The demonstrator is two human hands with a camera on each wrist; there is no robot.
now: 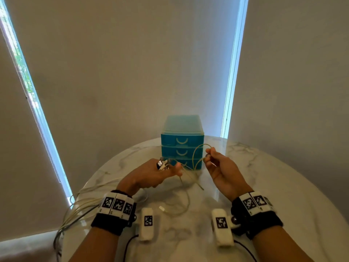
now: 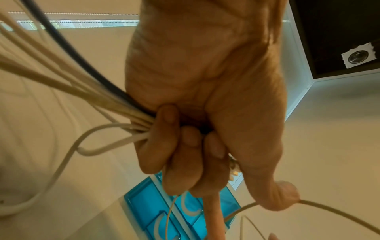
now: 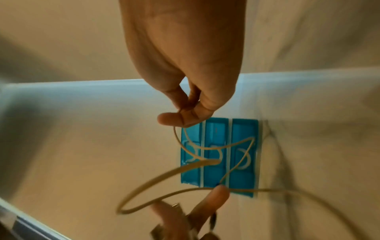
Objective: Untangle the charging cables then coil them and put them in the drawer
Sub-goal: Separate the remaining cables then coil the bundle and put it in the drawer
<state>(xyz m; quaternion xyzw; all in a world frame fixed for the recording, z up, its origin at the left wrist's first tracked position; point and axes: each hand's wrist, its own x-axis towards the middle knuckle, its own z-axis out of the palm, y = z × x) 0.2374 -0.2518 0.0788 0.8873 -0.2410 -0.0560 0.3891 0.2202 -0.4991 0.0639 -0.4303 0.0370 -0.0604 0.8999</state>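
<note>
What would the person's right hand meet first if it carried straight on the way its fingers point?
Probably the blue drawer unit. The right hand, pinching a thin cable loop, points toward its closed drawer fronts; depth is unclear, so the gap cannot be judged.

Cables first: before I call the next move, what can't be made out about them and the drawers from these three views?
- Cables: their count. In the left wrist view the left hand covers the gripped part.
- Plugs: type, too small in the head view, blurred in the right wrist view.
- Cables' far ends: trailing off the table edge, head view.
- Drawer unit: contents, all fronts shut.
- Thin cable pinched by the right hand: motion-blurred.
</note>
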